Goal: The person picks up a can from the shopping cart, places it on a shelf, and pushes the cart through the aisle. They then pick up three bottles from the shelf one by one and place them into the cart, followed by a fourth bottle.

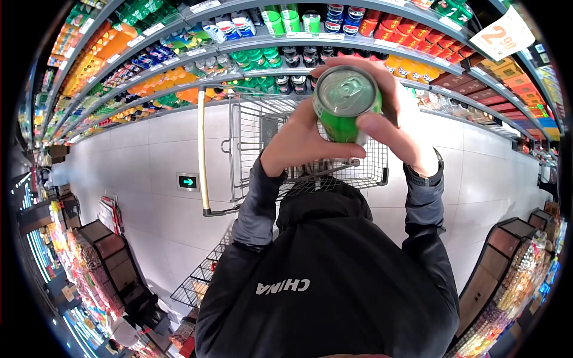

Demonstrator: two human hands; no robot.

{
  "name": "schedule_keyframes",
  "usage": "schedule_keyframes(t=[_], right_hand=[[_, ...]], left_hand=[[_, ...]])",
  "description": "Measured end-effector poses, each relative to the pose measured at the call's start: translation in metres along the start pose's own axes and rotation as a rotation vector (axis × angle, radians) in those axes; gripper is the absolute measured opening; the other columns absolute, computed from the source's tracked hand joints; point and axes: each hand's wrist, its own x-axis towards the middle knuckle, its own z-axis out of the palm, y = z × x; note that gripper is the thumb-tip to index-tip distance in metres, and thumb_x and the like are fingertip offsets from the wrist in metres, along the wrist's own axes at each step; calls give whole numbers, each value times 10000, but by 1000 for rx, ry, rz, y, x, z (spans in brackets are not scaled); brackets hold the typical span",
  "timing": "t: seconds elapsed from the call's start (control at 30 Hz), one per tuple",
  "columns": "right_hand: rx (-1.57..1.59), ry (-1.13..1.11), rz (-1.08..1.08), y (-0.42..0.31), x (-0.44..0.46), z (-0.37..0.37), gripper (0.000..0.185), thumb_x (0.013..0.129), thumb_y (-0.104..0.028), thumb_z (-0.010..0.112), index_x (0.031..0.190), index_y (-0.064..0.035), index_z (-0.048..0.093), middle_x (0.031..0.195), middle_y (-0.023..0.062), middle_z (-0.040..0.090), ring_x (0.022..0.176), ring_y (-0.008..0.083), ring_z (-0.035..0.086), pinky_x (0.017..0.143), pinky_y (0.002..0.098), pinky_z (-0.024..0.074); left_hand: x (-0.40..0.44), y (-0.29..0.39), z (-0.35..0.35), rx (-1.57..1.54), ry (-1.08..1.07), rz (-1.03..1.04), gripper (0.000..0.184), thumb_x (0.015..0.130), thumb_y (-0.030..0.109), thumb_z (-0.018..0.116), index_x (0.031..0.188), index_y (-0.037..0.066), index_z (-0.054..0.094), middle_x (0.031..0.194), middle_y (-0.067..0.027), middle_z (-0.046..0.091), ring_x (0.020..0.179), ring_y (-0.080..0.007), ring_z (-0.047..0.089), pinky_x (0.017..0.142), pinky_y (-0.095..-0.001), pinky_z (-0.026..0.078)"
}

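Both hands are clamped together around a green can [345, 107], which is raised over the shopping cart [268, 128], its metal lid and pull tab facing up toward the head. Left hand [295, 137] wraps the side of the can lying toward the cart's pale handle bar [202, 155], thumb stretched across its near face; right hand [397, 110] grips the opposite side, its thumb touching the near face too. Printing on the can is too small to make out.

Beyond the cart run long shelves [352, 43] of drinks, with green cans [291, 19], red cans [412, 34] and orange bottles [412, 67] in rows. Past the cart to the right, a price card [502, 34] reads 2.90. Left of the cart, a sign with a green arrow [188, 182] is set in the pale floor [161, 134]. On the cart's near side is the person's black jacket [334, 256], lettered CHINA.
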Motion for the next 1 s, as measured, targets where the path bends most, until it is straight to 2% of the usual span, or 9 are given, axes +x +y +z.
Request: schedule_keyframes(t=[0.1,0.13,0.23,0.3,0.47,0.6,0.7,0.8,1.0], right_hand=[[-246,3,50,5,-5,-3,575,871,-256,731,1394,-108,544,1285,92,596,1202,234,571,1058,375,417],[-249,10,15,12,-5,-2,564,858,-197,752,1378,-109,552,1270,82,602,1182,230,579,1040,359,427],[-346,52,34,25,-9,3,618,805,-147,816,1360,-87,551,1276,95,592,1200,249,575,1044,368,432],[-350,57,15,44,-10,7,759,748,-51,833,1425,-94,491,1395,98,541,1271,255,536,1101,385,403],[-416,228,105,75,-6,19,645,764,-17,818,1351,-64,554,1293,88,556,1204,231,570,1042,354,460],[-114,384,237,104,-11,18,586,741,-124,854,1273,-71,615,1267,81,561,1198,249,532,1016,351,428],[-258,411,222,122,-12,15,603,748,-128,854,1293,-71,605,1283,67,549,1200,230,526,1006,335,426],[-197,353,256,141,0,1,629,763,-153,854,1329,-88,588,1294,61,543,1192,208,530,1005,329,424],[-46,290,327,189,52,-39,627,827,-170,809,1402,-126,563,1370,47,551,1238,165,548,1003,346,457]], left_hand=[[6,-13,-4,-32,25,-21,809,701,222,940,1361,40,509,1271,-99,619,1193,-195,582,992,-361,489],[8,-16,-3,-118,77,-92,771,689,131,932,1337,62,520,1255,-73,615,1195,-176,578,1004,-346,483],[12,-45,-3,13,236,-1,791,657,86,929,1332,82,517,1247,-47,595,1194,-168,573,1014,-341,475],[16,-63,-1,-115,248,8,780,671,59,903,1342,90,506,1266,-42,562,1215,-167,549,1020,-337,461],[30,-92,-6,-68,219,-56,772,699,16,851,1376,93,488,1339,-64,533,1247,-183,527,1048,-338,435],[38,-100,-14,66,171,-32,760,739,25,810,1414,87,466,1364,-75,543,1256,-194,531,1063,-341,424],[47,-116,-25,80,92,-45,763,760,55,812,1432,88,453,1368,-79,550,1252,-203,544,1063,-351,428],[69,-138,-39,-3,38,-67,756,751,72,830,1419,91,477,1380,-79,550,1250,-207,550,1055,-351,435],[133,-166,-58,202,247,2,718,744,91,848,1383,89,520,1310,-92,604,1178,-218,604,1006,-347,475]])
